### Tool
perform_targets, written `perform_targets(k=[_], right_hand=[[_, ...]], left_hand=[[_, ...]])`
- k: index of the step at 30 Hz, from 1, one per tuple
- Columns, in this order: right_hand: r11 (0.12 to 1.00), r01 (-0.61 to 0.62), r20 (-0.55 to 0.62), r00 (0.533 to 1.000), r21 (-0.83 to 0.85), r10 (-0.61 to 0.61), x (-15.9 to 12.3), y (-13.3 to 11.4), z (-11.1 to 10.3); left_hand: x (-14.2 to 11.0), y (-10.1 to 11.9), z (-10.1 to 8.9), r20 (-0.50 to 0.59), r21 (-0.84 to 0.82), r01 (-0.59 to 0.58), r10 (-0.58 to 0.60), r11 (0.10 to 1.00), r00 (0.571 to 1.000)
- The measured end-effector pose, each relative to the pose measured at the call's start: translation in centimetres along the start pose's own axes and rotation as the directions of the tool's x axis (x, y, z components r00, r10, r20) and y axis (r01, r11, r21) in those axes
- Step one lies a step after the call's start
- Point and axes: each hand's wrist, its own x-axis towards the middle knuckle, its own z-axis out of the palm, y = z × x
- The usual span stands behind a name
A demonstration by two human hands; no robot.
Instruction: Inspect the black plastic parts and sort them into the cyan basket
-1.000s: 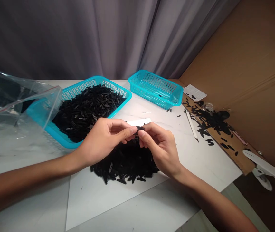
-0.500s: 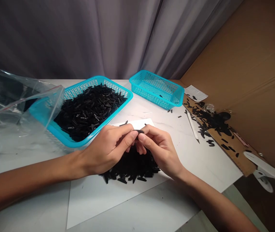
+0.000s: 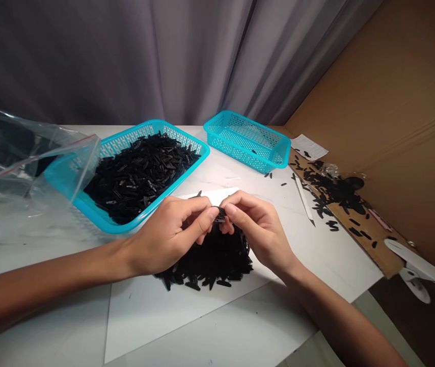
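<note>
Between my fingertips is a small, narrow black piece, its exact kind too small to make out. My left hand pinches its left side. My right hand is closed with thumb and forefinger at its right side. Directly below both hands lies a heap of similar black pieces, partly hidden by them, on a white sheet. Beyond my left hand, a blue basket holds a large mound of such black pieces.
A second blue basket stands at the back with a black piece inside. At left is a clear plastic bag. On the right lie a white pen-like tool, scattered black pieces on cardboard and a paper slip. A cardboard wall rises there.
Both hands stay together above the heap. The black piece has turned between the fingertips, showing more of its side now. My right fingers have shifted slightly away from the left ones.
</note>
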Motion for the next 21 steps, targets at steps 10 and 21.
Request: perform_targets(k=[10, 21], right_hand=[[0.962, 0.219, -0.659, 0.75, 0.163, -0.059, 3.1, -1.2, -9.4], [0.993, -0.094, -0.056, 0.994, -0.077, 0.09, 0.1, -0.4, 0.3]], left_hand=[[0.1, 0.0, 0.0, -0.076, 0.018, 0.005, -0.003, 1.0, 0.997], [0.0, -0.3, 0.2, -0.124, 0.161, 0.008, 0.012, 0.987, 0.992]])
